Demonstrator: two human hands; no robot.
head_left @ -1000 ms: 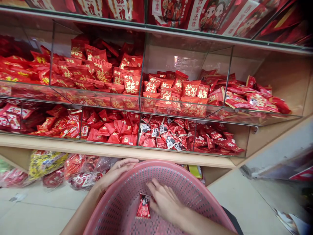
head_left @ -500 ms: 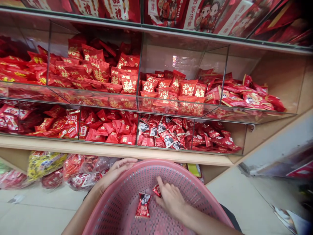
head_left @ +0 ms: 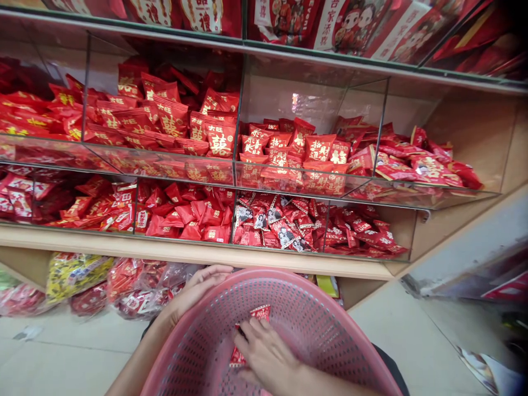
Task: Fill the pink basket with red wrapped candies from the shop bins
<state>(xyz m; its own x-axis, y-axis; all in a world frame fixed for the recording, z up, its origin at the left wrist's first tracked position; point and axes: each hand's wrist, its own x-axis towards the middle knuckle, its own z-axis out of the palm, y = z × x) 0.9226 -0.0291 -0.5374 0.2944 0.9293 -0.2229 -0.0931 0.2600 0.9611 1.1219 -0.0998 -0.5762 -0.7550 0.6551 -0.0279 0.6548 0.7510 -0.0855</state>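
A pink plastic basket (head_left: 330, 319) with a perforated wall is in front of me, tilted toward me. My left hand (head_left: 202, 289) grips its far left rim, fingers laid along the outside and partly hidden. Inside the basket, my right hand (head_left: 264, 349) reaches down with bent fingers over a small red candy packet (head_left: 238, 357). The hand covers most of that packet. Just beyond its fingertips lies a second red candy packet (head_left: 260, 313) with white lettering, against the basket floor.
Glass-fronted shelves hold heaps of red packets (head_left: 218, 135), and a lower bin has red, black and white candies (head_left: 284, 231). Under the wooden shelf edge (head_left: 103, 240), clear bags of sweets (head_left: 78, 275) rest on the tiled floor (head_left: 74, 357). A wall stands at the right.
My right hand has let go of one candy packet, which now lies beyond it, and moved left and nearer onto the other. My left hand stays on the rim.
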